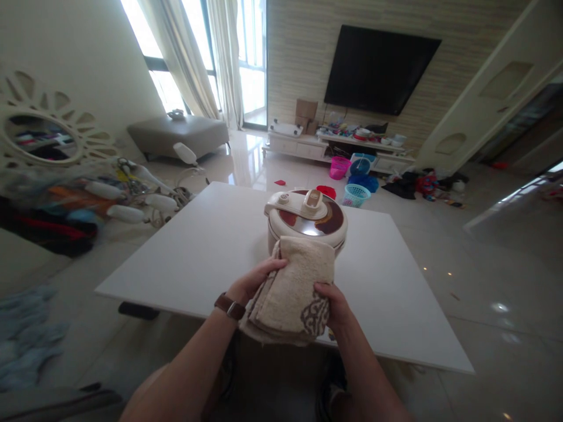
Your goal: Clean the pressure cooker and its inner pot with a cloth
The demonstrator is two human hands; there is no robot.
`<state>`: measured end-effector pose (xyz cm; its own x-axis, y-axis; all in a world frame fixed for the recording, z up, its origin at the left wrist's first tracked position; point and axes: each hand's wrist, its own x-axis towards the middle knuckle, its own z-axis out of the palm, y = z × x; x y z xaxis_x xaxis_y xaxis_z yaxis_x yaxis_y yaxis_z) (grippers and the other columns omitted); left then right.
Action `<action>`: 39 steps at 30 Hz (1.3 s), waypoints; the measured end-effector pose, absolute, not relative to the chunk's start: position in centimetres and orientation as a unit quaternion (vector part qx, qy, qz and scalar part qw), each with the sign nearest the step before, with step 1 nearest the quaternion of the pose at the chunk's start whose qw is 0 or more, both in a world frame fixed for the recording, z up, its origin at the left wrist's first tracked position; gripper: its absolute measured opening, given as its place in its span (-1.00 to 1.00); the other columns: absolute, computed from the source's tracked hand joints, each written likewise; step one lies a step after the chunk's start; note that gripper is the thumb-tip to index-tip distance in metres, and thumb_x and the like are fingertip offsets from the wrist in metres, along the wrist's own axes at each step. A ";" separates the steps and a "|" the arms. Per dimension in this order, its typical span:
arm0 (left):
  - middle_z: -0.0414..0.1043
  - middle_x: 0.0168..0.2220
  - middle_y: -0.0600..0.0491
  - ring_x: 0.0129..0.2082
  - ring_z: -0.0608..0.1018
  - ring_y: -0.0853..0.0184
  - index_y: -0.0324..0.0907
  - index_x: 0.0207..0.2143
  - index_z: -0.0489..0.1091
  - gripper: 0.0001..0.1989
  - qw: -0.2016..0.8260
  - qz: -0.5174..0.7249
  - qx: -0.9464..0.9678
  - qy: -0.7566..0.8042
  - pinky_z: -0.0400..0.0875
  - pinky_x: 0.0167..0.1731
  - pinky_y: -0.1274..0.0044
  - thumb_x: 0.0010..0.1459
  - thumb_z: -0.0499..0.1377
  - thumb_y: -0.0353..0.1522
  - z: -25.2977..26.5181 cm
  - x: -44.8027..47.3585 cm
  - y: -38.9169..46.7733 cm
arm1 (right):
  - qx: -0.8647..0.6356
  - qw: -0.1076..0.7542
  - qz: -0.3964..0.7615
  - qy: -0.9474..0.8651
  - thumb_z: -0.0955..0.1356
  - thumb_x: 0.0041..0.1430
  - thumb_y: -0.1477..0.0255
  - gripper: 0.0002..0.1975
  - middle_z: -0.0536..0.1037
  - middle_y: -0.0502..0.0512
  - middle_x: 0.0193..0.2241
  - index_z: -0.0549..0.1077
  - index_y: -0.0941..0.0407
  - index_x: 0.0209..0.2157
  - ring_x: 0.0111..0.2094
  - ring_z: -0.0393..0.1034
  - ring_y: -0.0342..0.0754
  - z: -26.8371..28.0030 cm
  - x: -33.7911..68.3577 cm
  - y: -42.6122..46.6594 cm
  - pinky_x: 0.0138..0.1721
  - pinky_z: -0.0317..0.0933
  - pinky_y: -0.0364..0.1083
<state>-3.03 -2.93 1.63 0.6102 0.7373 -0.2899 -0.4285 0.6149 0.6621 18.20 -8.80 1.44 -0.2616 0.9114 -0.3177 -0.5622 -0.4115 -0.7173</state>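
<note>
A folded beige cloth, towel-like with a dark brown scroll pattern at its lower right corner, is held up between both hands; its layers show along the left edge. My left hand (259,278) grips the left side of the folded towel (294,290), thumb on top. On the right side my right hand (334,305) closes around it, thumb also on top, fingers hidden underneath. Just behind the towel, a cream pressure cooker (305,217) with a dark reddish-brown glossy lid and a handle stands on the white table (189,258). The towel covers part of the cooker's front.
Beyond the table are a pink basket (339,168), a light blue basket (355,194) and a low white cabinet (299,146) with clutter. Lamp arms (160,203) and heaped items lie to the left. Dark clothes (400,185) lie on the floor at right.
</note>
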 end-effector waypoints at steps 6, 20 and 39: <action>0.57 -0.40 -0.08 -0.46 0.67 0.26 -0.29 -0.35 0.54 -0.53 0.853 0.278 0.371 0.238 0.30 -0.65 0.63 0.20 0.26 -0.01 0.7 -3.0 -1.7 | -0.409 0.701 0.550 -0.201 0.50 -0.12 0.36 -0.75 0.70 0.11 -0.41 0.62 0.09 -0.31 -0.15 0.66 0.24 3.7 25.3 -8.0 0.08 0.49 0.27; 0.57 -0.45 -0.12 -0.58 0.64 0.28 -0.30 -0.37 0.46 -0.50 0.721 0.418 0.406 0.374 -0.06 -0.76 0.61 0.09 0.36 0.01 -1.5 -0.5 0.0 | -0.612 0.552 -0.062 -0.563 0.39 0.24 0.22 -0.58 0.63 0.33 0.03 0.59 0.17 0.03 0.04 0.55 0.24 6.1 21.7 -3.3 0.10 0.40 0.15; 0.52 -0.52 -0.03 -0.61 0.63 0.29 -0.22 -0.44 0.35 -0.52 0.706 0.420 0.424 0.381 0.04 -0.77 0.63 0.17 0.29 0.02 -1.2 0.6 -0.1 | -0.658 0.411 -0.050 -0.629 0.28 0.22 0.39 -0.40 0.44 0.24 0.30 0.41 0.11 0.30 0.43 0.12 0.28 3.9 20.7 1.8 0.35 0.15 0.29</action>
<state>0.63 -0.11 -1.20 0.3569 0.9164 -0.1813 -0.2706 0.2872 0.9189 20.72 1.79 3.90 0.2026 0.7868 0.5830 0.8687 0.1304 -0.4778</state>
